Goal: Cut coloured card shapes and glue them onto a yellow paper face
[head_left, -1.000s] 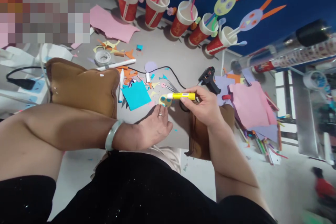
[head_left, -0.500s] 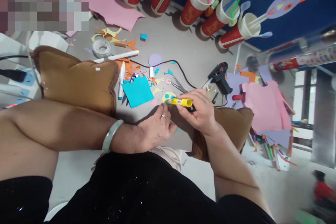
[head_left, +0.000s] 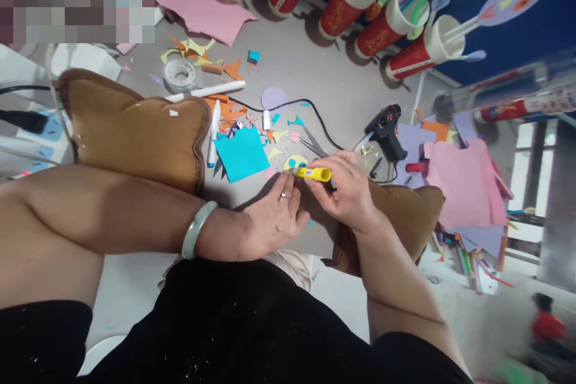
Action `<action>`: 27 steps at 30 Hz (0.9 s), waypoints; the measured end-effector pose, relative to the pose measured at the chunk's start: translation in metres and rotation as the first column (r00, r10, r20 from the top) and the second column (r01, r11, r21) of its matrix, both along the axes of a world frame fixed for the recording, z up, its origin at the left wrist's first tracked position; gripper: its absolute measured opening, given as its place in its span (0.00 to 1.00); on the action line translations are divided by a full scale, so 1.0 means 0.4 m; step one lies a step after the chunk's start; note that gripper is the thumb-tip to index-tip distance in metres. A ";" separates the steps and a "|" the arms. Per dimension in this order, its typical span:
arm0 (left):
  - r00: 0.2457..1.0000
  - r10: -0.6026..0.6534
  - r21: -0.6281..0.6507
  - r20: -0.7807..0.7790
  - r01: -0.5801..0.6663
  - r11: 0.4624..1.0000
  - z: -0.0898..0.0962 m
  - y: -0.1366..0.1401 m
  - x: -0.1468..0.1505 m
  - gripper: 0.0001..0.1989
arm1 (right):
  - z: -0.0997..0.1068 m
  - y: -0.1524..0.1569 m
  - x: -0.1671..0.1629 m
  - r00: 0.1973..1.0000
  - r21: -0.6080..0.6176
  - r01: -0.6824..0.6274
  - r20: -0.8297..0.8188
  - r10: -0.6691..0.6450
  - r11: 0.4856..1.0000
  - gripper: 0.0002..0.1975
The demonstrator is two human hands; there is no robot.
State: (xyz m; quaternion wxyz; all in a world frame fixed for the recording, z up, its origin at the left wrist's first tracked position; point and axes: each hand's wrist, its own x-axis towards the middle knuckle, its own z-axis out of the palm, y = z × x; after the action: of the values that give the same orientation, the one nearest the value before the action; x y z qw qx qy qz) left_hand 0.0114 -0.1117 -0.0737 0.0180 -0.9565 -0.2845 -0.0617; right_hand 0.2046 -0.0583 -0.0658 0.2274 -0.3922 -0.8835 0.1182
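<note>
My right hand [head_left: 344, 189] is closed around a yellow marker [head_left: 317, 174], held almost level with its tip end pointing left. That end is at the lower edge of a small pale-yellow paper disc [head_left: 288, 162] with blue spots. My left hand [head_left: 272, 216], wearing a ring, lies with fingers stretched out and fingertips at the disc's near edge. Its fingers partly hide the contact there. Left of the disc is a bright blue paper piece [head_left: 243, 153], lying over dark scissor blades [head_left: 219, 167]. Metal tweezers or scissors [head_left: 312, 144] lie just beyond the disc.
Several red-and-white paper cups [head_left: 411, 63] line the back, some holding straws and paper faces. A black glue gun [head_left: 387, 132] stands at right, its cable crossing the table. Brown cushions [head_left: 135, 144] lie under both forearms. Tape [head_left: 180, 75], a white marker [head_left: 214, 135] and pink paper [head_left: 463, 180] surround the workspace.
The whole view has shifted slightly, so the table items appear a little further right. The left fingers stay at the disc, and the right hand still holds the yellow marker against it.
</note>
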 end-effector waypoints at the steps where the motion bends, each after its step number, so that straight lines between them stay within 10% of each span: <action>1: 1.000 0.009 0.000 0.007 -0.009 1.000 -0.001 -0.001 0.001 0.10 | 0.000 0.001 0.000 1.000 0.009 -0.004 -0.002 0.004 1.000 0.08; 15: 1.000 0.001 -0.068 0.012 -0.001 0.998 0.006 0.003 0.003 0.08 | 0.020 -0.012 0.016 0.970 -0.037 0.186 -0.150 -0.190 0.982 0.09; 27: 1.000 0.004 0.017 -0.010 -0.004 1.000 0.000 -0.001 0.003 0.10 | 0.000 -0.002 0.007 0.999 -0.039 -0.026 -0.024 0.025 0.999 0.09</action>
State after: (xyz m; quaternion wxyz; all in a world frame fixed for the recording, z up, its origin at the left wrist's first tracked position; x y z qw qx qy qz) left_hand 0.0127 -0.1120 -0.0736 0.0278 -0.9561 -0.2857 -0.0592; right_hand 0.2073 -0.0590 -0.0658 0.2285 -0.3839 -0.8832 0.1428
